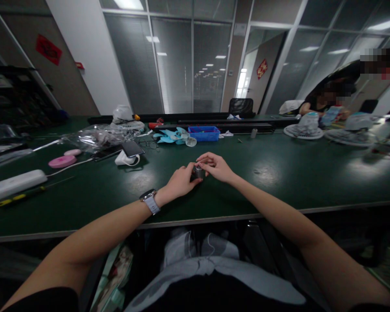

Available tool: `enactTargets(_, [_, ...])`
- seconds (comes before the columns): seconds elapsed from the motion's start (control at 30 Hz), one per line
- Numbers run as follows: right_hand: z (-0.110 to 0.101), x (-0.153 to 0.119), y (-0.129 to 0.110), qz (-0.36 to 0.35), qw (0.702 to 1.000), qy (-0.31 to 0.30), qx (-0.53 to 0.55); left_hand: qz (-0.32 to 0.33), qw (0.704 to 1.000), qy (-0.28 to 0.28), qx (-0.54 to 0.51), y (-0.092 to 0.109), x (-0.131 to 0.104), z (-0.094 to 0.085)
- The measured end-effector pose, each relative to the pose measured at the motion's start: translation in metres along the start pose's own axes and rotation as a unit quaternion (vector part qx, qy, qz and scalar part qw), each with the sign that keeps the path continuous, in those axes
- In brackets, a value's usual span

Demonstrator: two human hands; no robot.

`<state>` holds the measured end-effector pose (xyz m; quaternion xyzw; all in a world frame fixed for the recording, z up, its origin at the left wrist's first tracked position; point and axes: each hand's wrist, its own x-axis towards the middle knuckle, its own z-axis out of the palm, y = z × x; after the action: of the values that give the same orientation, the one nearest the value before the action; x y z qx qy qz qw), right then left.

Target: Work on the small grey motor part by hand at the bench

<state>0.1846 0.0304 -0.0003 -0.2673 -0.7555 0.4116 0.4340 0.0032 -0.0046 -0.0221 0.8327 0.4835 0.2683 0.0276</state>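
Note:
Over the green tabletop [234, 195], a small dark grey metal cylinder [199, 172], perhaps a little motor, stands upright between my hands. My left hand [182, 180], with a watch [149, 200] on its wrist, grips the cylinder's side between thumb and fingers. From the right, my right hand [216, 167] reaches to the cylinder's top, with thumb and fingertips brought together there. Whether those fingertips pinch a separate small part is too small to make out.
Behind my hands lie a blue tray [203, 134], light-blue fan blades [170, 135] and another small cylinder [254, 133]. At left are a white charger [126, 159], pink discs [62, 161], a power strip [16, 186] and a yellow-handled screwdriver [17, 198]. A person [331, 95] works at the far right.

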Motion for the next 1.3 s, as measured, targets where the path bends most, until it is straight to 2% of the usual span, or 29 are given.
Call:
enactTargets(0.43, [0.0000, -0.0008, -0.0010, -0.007, 0.999, -0.001, -0.031, -0.003, 1.000, -0.007, 0.010, 0.0039, -0.0001, -0.0030])
enactTargets(0.8, [-0.0045, -0.0012, -0.0014, -0.052, 0.991, 0.042, -0.115, 0.007, 1.000, -0.011, 0.007, 0.0061, -0.0007, -0.0060])
enactTargets(1.1, [-0.0043, -0.0014, 0.0009, -0.041, 0.991, 0.038, -0.120, 0.005, 1.000, -0.018, 0.008, 0.0074, -0.0009, -0.0080])
enactTargets(1.3, [-0.0047, 0.0005, -0.0034, -0.049, 0.989, 0.080, -0.111, -0.004, 1.000, -0.021, 0.022, 0.0096, -0.0012, -0.0089])
